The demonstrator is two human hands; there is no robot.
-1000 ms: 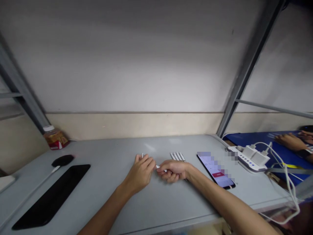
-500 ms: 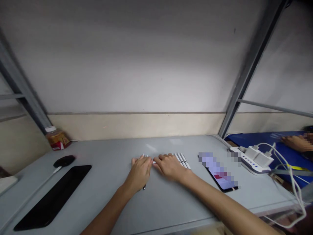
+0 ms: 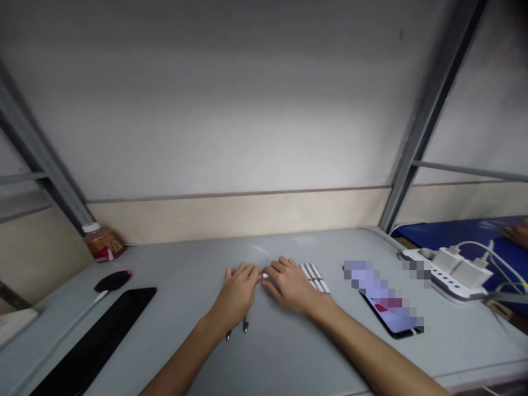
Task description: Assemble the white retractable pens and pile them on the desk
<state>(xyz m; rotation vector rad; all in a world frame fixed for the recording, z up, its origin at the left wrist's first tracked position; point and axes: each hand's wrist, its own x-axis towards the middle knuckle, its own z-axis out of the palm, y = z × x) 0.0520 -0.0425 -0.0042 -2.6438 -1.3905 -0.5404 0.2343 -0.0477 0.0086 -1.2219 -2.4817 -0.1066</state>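
Left hand (image 3: 238, 291) and right hand (image 3: 291, 286) found curled above the counter (image 3: 284, 357), a slim white piece (image 3: 264, 276) between their fingertips (actual grasp cannot be told), where light, aligned pressure should best prevent slipping.

Lit phone (image 3: 384, 303), power strip (image 3: 444, 280) (adapters plugged in), jar (image 3: 104, 245)

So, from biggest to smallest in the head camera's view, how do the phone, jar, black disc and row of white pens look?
1. Phone
2. Jar
3. Black disc and row of white pens look about alike, so unranked.
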